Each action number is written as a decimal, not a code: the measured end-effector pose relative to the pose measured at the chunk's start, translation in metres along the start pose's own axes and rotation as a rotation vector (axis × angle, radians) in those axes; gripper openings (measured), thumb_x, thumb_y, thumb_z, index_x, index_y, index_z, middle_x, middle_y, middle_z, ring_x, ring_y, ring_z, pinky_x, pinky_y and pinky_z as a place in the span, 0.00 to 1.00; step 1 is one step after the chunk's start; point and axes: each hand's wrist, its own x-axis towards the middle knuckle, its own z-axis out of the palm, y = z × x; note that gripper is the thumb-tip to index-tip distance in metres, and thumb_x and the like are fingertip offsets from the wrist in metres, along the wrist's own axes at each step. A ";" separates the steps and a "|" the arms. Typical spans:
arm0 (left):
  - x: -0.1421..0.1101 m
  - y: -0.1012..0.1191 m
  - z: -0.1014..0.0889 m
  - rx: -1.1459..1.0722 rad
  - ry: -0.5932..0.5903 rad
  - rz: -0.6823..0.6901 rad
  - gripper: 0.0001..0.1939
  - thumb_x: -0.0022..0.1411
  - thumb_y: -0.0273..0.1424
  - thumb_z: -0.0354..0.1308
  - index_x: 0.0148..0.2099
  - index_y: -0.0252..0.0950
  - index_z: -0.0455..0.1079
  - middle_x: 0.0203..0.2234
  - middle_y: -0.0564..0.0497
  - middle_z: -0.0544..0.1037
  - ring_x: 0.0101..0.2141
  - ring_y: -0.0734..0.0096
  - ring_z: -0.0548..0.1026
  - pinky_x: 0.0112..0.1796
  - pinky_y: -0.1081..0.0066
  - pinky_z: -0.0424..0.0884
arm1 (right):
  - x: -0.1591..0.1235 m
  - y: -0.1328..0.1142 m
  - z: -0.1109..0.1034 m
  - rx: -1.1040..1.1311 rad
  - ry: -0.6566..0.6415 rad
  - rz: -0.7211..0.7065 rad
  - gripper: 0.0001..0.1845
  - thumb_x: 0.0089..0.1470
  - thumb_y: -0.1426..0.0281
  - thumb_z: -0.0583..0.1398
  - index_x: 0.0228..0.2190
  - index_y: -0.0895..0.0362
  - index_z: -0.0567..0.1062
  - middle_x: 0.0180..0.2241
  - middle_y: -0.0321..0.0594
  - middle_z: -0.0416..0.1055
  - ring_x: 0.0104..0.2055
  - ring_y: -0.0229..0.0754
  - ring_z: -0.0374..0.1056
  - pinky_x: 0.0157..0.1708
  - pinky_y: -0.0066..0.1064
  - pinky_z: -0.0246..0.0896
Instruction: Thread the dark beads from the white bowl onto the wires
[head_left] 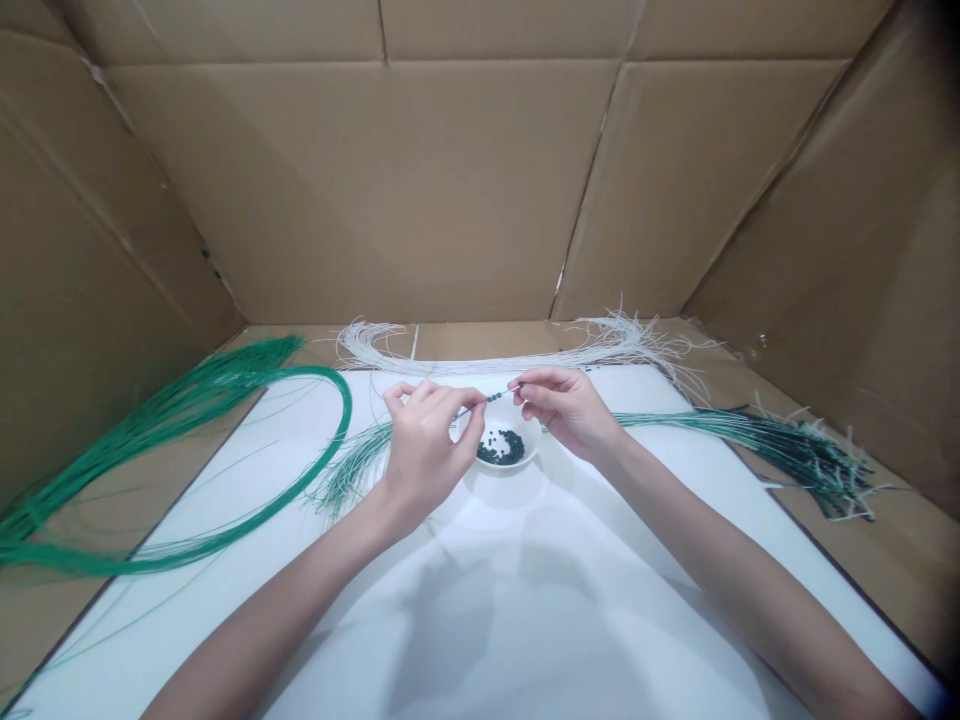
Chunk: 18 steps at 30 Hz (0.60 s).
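Note:
Above a small white bowl [537, 445], my left hand [431, 440] pinches a thin strand between thumb and forefinger. Several dark green beads [494, 397] sit on the strand in the gap between my hands. My right hand [562, 405] is closed on the strand's pale end, where a dark speck, perhaps another bead, shows at the fingertips. Loose dark beads [510, 450] lie inside the bowl. Whether the strand is wire or thread I cannot tell.
A looped bundle of green strands [330, 455] lies at the left. White strands [480, 366] stretch along the white table's [480, 600] back edge. Behind my right hand, a dark green bundle with white tips [795, 455] reaches past the right edge. Cardboard walls [360, 190] enclose the space.

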 end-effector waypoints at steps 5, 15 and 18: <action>0.000 0.000 0.000 -0.002 0.000 -0.012 0.04 0.56 0.26 0.52 0.29 0.38 0.66 0.25 0.59 0.76 0.27 0.75 0.69 0.39 0.64 0.50 | 0.000 0.000 0.000 -0.004 -0.003 0.001 0.05 0.37 0.75 0.65 0.23 0.56 0.77 0.27 0.37 0.74 0.25 0.31 0.66 0.20 0.20 0.61; 0.001 0.000 -0.001 0.005 0.007 -0.013 0.04 0.56 0.26 0.52 0.29 0.38 0.66 0.25 0.58 0.75 0.26 0.75 0.69 0.39 0.64 0.50 | -0.001 -0.001 0.001 -0.009 -0.007 0.012 0.05 0.37 0.74 0.65 0.24 0.55 0.77 0.28 0.37 0.74 0.26 0.32 0.67 0.22 0.22 0.62; 0.001 0.001 -0.001 0.007 0.009 -0.015 0.05 0.56 0.26 0.51 0.29 0.38 0.66 0.25 0.58 0.76 0.26 0.75 0.69 0.39 0.64 0.50 | -0.001 -0.001 0.001 -0.013 -0.009 0.012 0.05 0.37 0.73 0.65 0.23 0.55 0.77 0.28 0.37 0.74 0.26 0.32 0.67 0.22 0.22 0.62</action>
